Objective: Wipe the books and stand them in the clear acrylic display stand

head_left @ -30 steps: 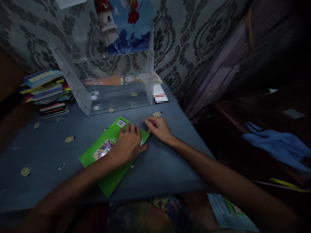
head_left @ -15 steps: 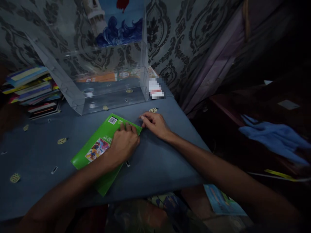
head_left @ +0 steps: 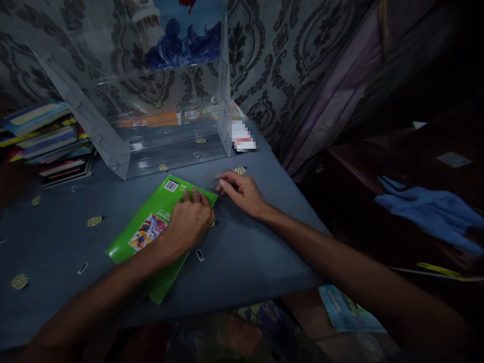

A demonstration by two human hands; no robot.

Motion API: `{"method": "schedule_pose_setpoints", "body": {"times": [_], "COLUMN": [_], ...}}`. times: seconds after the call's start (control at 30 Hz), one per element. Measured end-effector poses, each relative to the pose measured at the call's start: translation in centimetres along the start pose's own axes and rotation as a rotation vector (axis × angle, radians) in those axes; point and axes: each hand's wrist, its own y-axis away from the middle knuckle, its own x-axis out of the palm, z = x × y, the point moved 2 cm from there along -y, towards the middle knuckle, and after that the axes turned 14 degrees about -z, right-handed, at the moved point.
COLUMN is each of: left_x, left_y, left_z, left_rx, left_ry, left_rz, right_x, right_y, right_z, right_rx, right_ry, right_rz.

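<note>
A green book (head_left: pixel 159 201) with a barcode label and a colourful picture lies aslant on the table. Across its right part rests my left hand (head_left: pixel 192 218), closed on it near the right edge, fingertips bent onto the cover; its thumb is hidden. Just past the book's upper right corner, my right hand (head_left: pixel 244 194) is loosely curled above the cloth. Its thumb and fingers are slightly apart, with nothing visible between them.
A clear acrylic rack (head_left: pixel 121 164) stands behind the book. To its left is a stack of books (head_left: pixel 56 143); by its right side lies a white and red item (head_left: pixel 243 136), partly blurred out. A blue cloth (head_left: pixel 431 209) lies beyond the table's right edge.
The green book has slid slightly left with my left hand, uncovering part of a pineapple print beside it. My right hand, formerly at the book's corner, is now a little apart from it.
</note>
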Motion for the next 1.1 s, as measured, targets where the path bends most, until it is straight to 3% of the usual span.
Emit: {"method": "schedule_pose_setpoints", "body": {"times": [1.1], "left_x": [-1.2], "left_y": [-0.1], "left_z": [0.2], "left_rx": [-0.011], "left_ry": [0.109], "left_rz": [0.033], "right_x": [0.0], "right_y": [0.5], "right_z": [1.1], "right_rx": [-0.036], "right_ry": [-0.083], "right_rz": [0.000]}}
